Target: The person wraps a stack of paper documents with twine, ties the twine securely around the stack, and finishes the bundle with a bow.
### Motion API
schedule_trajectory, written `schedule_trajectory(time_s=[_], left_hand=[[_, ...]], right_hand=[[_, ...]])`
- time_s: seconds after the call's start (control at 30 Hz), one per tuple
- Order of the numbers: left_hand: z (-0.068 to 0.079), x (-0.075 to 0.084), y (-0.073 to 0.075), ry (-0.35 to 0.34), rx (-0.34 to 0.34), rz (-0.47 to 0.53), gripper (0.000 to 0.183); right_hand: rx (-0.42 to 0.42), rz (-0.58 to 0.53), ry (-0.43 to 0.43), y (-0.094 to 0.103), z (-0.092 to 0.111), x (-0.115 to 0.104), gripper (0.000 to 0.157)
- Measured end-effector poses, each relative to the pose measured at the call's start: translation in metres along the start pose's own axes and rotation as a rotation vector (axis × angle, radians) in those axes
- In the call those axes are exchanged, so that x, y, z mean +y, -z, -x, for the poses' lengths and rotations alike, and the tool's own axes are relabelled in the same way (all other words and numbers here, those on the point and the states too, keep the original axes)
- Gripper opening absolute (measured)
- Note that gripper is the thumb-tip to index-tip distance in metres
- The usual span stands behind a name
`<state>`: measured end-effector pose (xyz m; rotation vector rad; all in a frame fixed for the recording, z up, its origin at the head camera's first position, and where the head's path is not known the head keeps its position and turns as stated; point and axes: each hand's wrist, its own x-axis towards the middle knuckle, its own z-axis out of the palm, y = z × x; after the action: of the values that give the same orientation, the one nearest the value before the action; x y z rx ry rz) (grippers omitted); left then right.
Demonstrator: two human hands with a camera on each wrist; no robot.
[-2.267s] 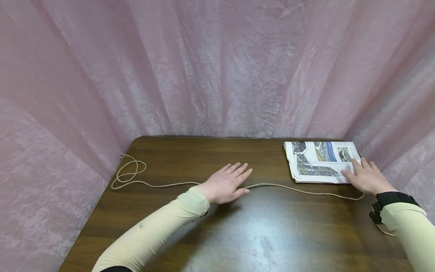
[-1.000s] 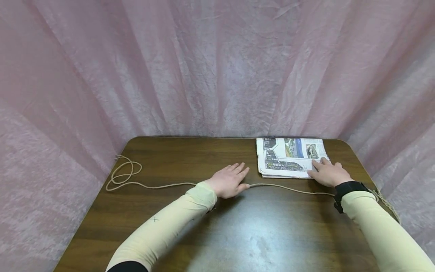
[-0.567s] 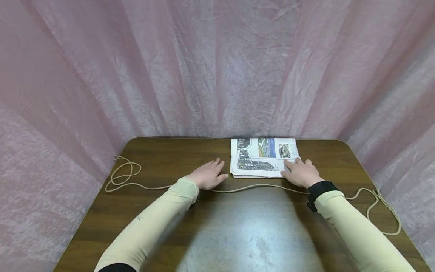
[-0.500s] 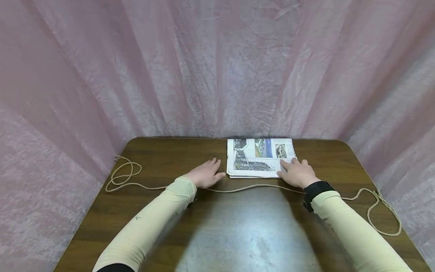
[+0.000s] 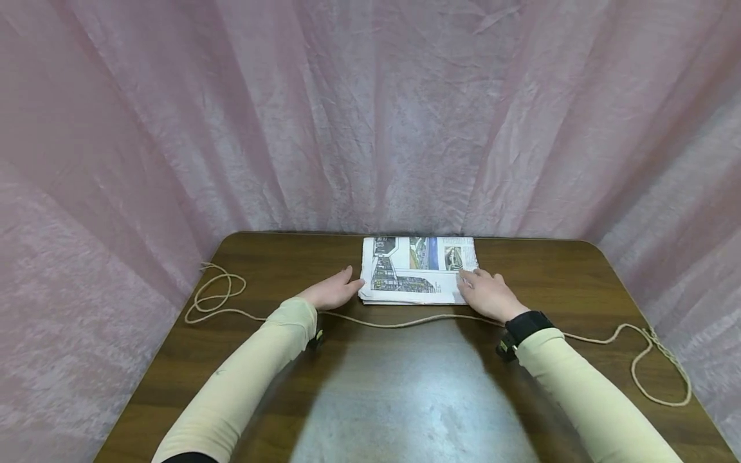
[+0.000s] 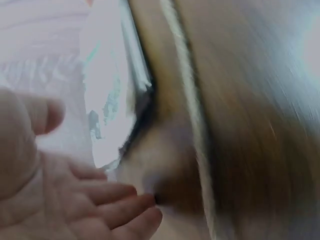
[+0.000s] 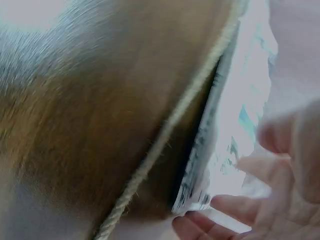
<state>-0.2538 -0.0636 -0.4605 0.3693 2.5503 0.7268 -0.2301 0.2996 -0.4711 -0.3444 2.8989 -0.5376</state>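
A folded newspaper (image 5: pixel 405 283), printed with maps and colour pictures, lies flat near the back edge of the table. My left hand (image 5: pixel 329 290) is at its left edge, thumb near the front left corner. In the left wrist view the left hand's (image 6: pixel 75 200) fingers are extended, palm toward the paper. My right hand (image 5: pixel 489 296) rests at the right edge, fingertips touching the paper. From the right wrist, the right hand (image 7: pixel 265 200) has spread fingers along that edge, thumb above. A thin beige rope (image 5: pixel 405 325) runs across the table in front of the newspaper, passing beneath both forearms.
The wooden table (image 5: pixel 405 399) has rounded back corners. One rope end lies in loops at the far left; the other loops near the right edge. A pink velvet curtain (image 5: pixel 370 128) hangs close behind the table and at both sides.
The newspaper has slid left from the table's right side to the middle of the back, the right hand moving with it. My left hand has shifted left off the rope's middle to the newspaper's left edge.
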Motion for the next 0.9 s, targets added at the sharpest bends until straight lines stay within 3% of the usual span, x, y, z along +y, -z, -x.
schedule_trajectory(time_s=[0.17, 0.27, 0.33, 0.53, 0.63, 0.77, 0.9], left_hand=[[-0.001, 0.004, 0.003, 0.095, 0.078, 0.365, 0.076], [-0.003, 0.01, 0.0, 0.111, 0.056, 0.589, 0.071], [-0.005, 0.014, -0.004, 0.107, 0.029, 0.671, 0.067], [-0.009, 0.025, -0.014, 0.084, 0.04, 0.648, 0.066], [-0.009, 0.027, -0.015, 0.081, 0.047, 0.627, 0.067], [-0.009, 0.026, -0.016, 0.081, 0.044, 0.58, 0.069], [-0.008, 0.024, -0.017, 0.087, 0.039, 0.514, 0.071]], right_hand=[[0.027, -0.476, -0.176, 0.016, 0.001, 0.016, 0.064], [-0.007, -0.709, -0.273, 0.02, 0.001, 0.019, 0.066], [-0.028, -0.848, -0.319, 0.022, 0.0, 0.019, 0.064], [-0.003, -1.094, -0.421, 0.025, -0.003, 0.016, 0.052], [0.011, -1.258, -0.466, 0.028, -0.004, 0.017, 0.032], [-0.038, -1.456, -0.51, 0.029, -0.004, 0.022, 0.01], [-0.07, -1.529, -0.515, 0.025, -0.005, 0.025, 0.011]])
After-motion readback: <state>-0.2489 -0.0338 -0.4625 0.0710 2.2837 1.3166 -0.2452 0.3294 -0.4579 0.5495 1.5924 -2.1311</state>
